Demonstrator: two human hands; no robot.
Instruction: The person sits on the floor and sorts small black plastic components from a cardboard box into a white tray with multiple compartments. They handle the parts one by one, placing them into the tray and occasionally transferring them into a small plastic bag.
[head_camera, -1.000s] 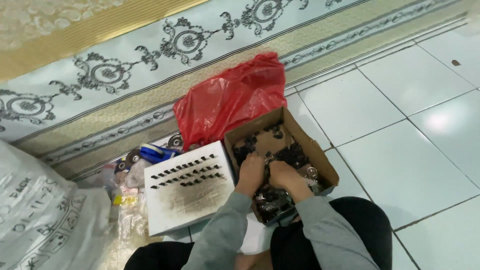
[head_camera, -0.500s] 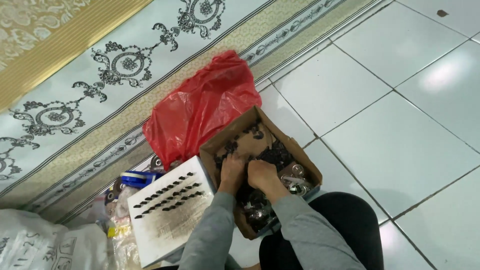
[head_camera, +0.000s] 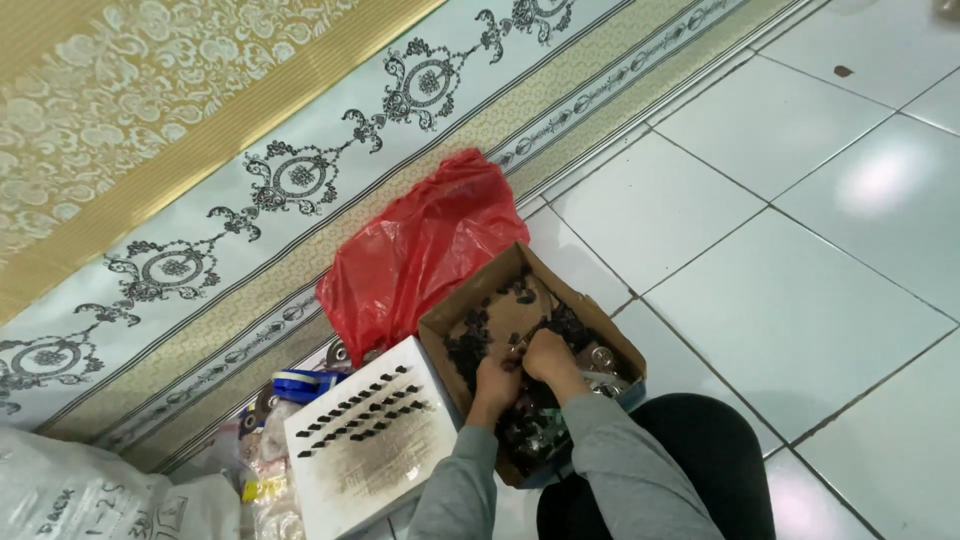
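Since a moment ago your view has swung so the cardboard box (head_camera: 470, 312) sits lower and further right, while both your hands stay inside it. Your left hand (head_camera: 497, 385) and right hand (head_camera: 547, 358) are curled together over the small black parts (head_camera: 468, 345) in the box, though what they pinch I cannot tell. Just left lies a white board (head_camera: 375, 465) with rows of black pieces, and behind the box a red plastic bag (head_camera: 420, 250) rests on the floor.

floor (head_camera: 800, 300): glossy white tiles, patterned mat (head_camera: 250, 130) along its far edge | cardboard box (head_camera: 450, 318) of small dark parts near the mat | red plastic bag (head_camera: 420, 250) behind it | white board (head_camera: 370, 450) with rows of dark pieces beside the box | white sack (head_camera: 70, 495) at the near left corner
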